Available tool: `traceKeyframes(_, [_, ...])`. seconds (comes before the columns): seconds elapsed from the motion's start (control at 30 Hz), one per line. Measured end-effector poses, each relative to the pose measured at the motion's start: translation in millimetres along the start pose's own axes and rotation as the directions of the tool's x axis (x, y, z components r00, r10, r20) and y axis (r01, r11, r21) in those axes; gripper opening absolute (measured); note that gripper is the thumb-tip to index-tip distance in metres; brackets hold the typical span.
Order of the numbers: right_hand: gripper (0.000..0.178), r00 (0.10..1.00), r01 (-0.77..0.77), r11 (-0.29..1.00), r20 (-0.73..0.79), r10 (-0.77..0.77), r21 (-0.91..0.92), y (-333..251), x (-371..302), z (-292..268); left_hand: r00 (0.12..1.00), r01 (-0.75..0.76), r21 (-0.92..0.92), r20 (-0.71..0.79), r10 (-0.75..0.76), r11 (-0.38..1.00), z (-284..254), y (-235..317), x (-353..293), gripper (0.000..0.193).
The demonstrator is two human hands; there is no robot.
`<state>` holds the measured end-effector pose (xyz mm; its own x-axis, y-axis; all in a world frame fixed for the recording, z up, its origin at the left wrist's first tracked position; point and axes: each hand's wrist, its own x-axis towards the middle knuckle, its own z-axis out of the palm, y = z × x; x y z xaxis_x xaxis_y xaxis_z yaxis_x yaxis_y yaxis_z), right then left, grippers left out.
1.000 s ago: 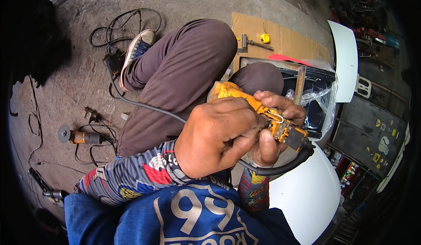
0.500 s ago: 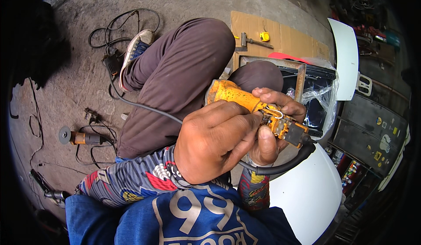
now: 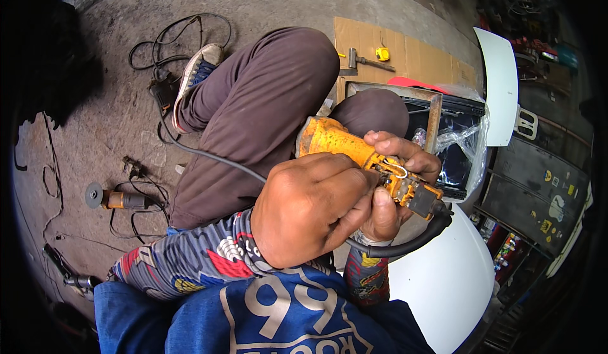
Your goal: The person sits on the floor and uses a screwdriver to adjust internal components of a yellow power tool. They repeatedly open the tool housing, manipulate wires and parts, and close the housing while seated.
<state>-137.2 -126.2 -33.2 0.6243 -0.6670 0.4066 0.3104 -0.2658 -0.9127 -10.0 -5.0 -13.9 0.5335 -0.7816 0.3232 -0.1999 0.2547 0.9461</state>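
Note:
A worn yellow power tool (image 3: 332,140) lies across my lap, its rear housing open. Bare switch parts and a white wire (image 3: 397,168) show inside it. My right hand (image 3: 415,157) is closed around the rear part from the far side, with its thumb on the near edge. Over the opening, my left hand (image 3: 313,205) is closed, fingertips pinched at the wiring; whatever they grip is hidden. A thick black cord (image 3: 411,247) leaves the tool's rear end and loops under my left hand.
To the left on the concrete floor lie an angle grinder (image 3: 117,199) with a disc and loose cables. Ahead, a hammer (image 3: 370,62) and yellow tape measure (image 3: 382,53) rest on cardboard (image 3: 430,53). A white curved panel (image 3: 443,284) is at my right, below a dark cabinet (image 3: 532,192).
My left fingertips have shifted slightly at the opening and the fingers look more curled. The tool's rear end has dipped a little. My right hand keeps its hold.

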Motion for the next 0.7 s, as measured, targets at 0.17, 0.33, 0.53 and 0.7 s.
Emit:
traceKeyframes(0.17, [0.053, 1.000, 0.012, 1.000, -0.001, -0.012, 0.022, 3.1, -1.3, -1.9, 0.999, -0.028, -0.058, 0.025, 0.029, 0.998, -2.1, -6.0, 6.2, 0.010])
traceKeyframes(0.33, [0.053, 1.000, 0.010, 1.000, 0.002, -0.010, 0.011, 3.5, 0.2, -2.8, 0.998, -0.002, -0.069, 0.061, 0.006, 0.998, -6.0, -6.3, 9.3, 0.010])
traceKeyframes(0.53, [0.052, 1.000, 0.012, 0.999, 0.020, -0.011, -0.053, -1.7, -3.4, 1.9, 0.994, 0.107, -0.028, 0.031, -0.106, 0.994, -10.5, 11.9, 3.4, 0.011])
traceKeyframes(0.7, [0.051, 1.000, 0.009, 0.996, 0.017, -0.007, -0.091, -3.8, -4.6, 2.6, 0.992, 0.129, -0.017, 0.002, -0.129, 0.991, -8.8, 17.4, 2.2, 0.011])
